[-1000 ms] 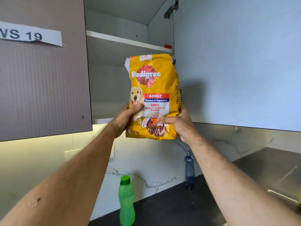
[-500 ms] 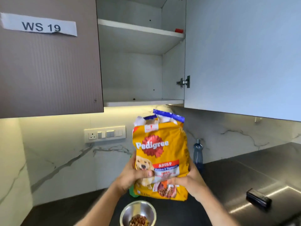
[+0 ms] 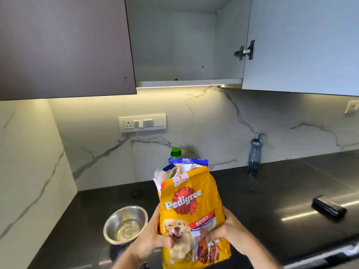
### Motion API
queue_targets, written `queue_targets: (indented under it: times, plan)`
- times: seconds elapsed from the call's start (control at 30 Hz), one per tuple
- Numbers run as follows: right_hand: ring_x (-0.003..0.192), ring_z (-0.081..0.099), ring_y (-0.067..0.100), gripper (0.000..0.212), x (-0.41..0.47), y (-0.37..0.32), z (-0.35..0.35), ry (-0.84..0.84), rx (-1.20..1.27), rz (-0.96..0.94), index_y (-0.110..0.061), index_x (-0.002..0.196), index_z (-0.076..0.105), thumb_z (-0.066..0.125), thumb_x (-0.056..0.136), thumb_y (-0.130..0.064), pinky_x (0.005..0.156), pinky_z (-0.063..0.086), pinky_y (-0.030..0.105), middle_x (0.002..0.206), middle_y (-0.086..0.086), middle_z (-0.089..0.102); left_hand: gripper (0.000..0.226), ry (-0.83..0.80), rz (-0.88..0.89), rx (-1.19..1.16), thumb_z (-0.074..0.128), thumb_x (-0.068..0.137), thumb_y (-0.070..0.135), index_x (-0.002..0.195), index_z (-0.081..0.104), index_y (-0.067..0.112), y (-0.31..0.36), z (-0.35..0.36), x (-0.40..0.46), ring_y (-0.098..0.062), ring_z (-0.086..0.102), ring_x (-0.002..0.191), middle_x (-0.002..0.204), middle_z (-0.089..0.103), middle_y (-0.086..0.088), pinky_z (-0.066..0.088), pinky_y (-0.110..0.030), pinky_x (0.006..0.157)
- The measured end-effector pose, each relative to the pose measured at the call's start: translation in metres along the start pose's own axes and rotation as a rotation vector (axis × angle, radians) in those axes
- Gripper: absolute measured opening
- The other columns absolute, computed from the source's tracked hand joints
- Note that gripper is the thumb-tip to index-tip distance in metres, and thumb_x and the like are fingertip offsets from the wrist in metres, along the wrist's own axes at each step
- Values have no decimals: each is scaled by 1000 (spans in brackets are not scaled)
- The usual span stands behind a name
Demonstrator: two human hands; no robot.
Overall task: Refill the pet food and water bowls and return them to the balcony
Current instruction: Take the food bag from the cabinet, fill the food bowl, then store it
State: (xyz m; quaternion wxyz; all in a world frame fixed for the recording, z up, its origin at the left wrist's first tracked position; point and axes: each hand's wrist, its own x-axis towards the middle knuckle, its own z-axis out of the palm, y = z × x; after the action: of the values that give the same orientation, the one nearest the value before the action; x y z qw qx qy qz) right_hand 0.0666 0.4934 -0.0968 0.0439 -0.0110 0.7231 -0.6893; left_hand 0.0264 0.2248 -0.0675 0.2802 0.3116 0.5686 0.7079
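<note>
I hold a yellow Pedigree dog food bag (image 3: 191,208) upright over the black counter, its torn top open. My left hand (image 3: 153,237) grips the bag's left side with the thumb across the front. My right hand (image 3: 226,229) clasps its right side. A steel bowl (image 3: 125,224) stands on the counter just left of the bag and looks empty. The bowl with kibble seen earlier is hidden or out of view.
A green-capped bottle (image 3: 176,152) stands behind the bag. A grey-blue bottle (image 3: 254,152) is by the marble backsplash at the right. A small black object (image 3: 329,207) lies on the counter (image 3: 272,191) at the right. The wall cabinet (image 3: 174,45) above stands open, its door (image 3: 303,43) swung right.
I have brought the bag down from the cabinet to just above the counter, and the view has tilted downward. The empty steel bowl has come into view on the left.
</note>
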Motion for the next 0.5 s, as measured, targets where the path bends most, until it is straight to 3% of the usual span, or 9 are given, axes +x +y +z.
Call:
queue_targets:
  times: [0.17,0.27,0.33,0.5]
  plan:
    - [110,73,33,82,14,5,3,-47,-54,126,-11,132,62,86,59,17,87,60,46,117,16,76,122,117,-7,184,96,62,9,154,17,20,-26,-20,0,-39,54,132,147,52,-15,49,-54,103]
    - [108,74,29,74,21,12,5,-49,-112,190,-14,128,66,83,63,19,90,60,45,114,12,77,120,168,86,243,88,72,-4,157,13,35,-41,-27,6,-40,46,138,154,44,-16,45,-56,107]
    - [110,73,29,72,26,19,5,-61,-105,230,-15,128,68,84,65,16,93,59,45,116,12,77,115,199,109,204,78,78,-15,159,9,29,-49,-37,8,-44,42,140,156,40,-20,45,-54,107]
    - [113,72,33,74,38,37,-5,-59,-55,304,-11,131,66,85,63,13,101,55,54,120,16,75,98,243,-13,194,85,79,2,155,29,29,-76,-41,18,-38,50,136,149,51,-14,44,-55,108]
